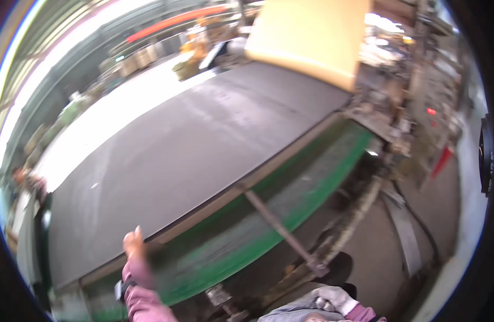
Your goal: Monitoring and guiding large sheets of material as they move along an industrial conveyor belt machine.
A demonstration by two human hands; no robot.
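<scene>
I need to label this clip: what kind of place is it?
Probably a factory floor: a large dark sheet on a green machine bed, yellow board behind, and a worker's gloved right hand.

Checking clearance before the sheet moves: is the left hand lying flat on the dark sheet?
No, the left hand is raised at the near edge of the dark sheet, not flat on it.

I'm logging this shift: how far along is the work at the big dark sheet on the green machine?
Done: the dark sheet lies flat on the green machine bed. In hand: the left hand, blurred, is at the sheet's near edge; the gloved right hand rests low, holding nothing visible. Left: the pictures cannot tell.
</scene>
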